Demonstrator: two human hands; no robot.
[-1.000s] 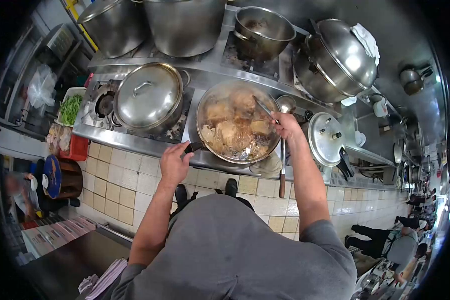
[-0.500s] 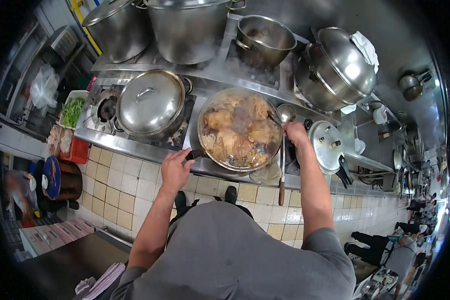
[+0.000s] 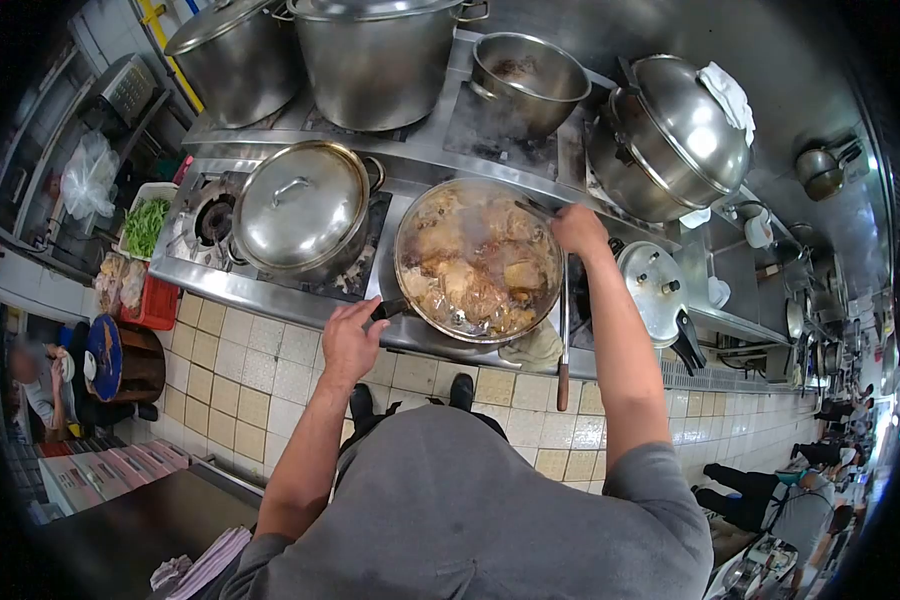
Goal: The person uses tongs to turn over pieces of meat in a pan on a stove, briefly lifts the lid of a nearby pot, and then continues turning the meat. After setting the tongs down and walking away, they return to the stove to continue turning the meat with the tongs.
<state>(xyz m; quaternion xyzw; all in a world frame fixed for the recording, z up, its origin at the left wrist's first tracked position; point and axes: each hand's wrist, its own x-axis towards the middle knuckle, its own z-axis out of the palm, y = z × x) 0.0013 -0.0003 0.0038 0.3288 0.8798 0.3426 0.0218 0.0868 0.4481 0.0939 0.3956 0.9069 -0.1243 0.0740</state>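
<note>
A wide pan [image 3: 400,262] of browned meat pieces in bubbling liquid sits on the stove in front of me. My left hand [image 3: 351,338] grips the end of its black handle [image 3: 391,308], thumb on the near side. At the pan's far right rim, my right hand [image 3: 579,232] is closed around a thin dark utensil [image 3: 535,210] that reaches in over the food. Its kind is hard to make out. Just below that hand lies a long ladle [image 3: 564,345] with a wooden handle end; my hand covers its bowl. A crumpled cloth [image 3: 533,347] touches the pan's near right side.
A lidded pot [image 3: 302,205] stands left of the pan, a pressure cooker [image 3: 655,290] right. Behind are tall stockpots [image 3: 375,65], an uncovered pot [image 3: 530,85] and a domed steamer [image 3: 670,140]. Greens fill a basket [image 3: 146,220] at left. Other people [image 3: 790,500] are at both sides.
My right hand has moved up and slightly left along the pan's rim with the utensil, now covering the ladle's bowl. Some meat has shifted. My left hand stays at the handle.
</note>
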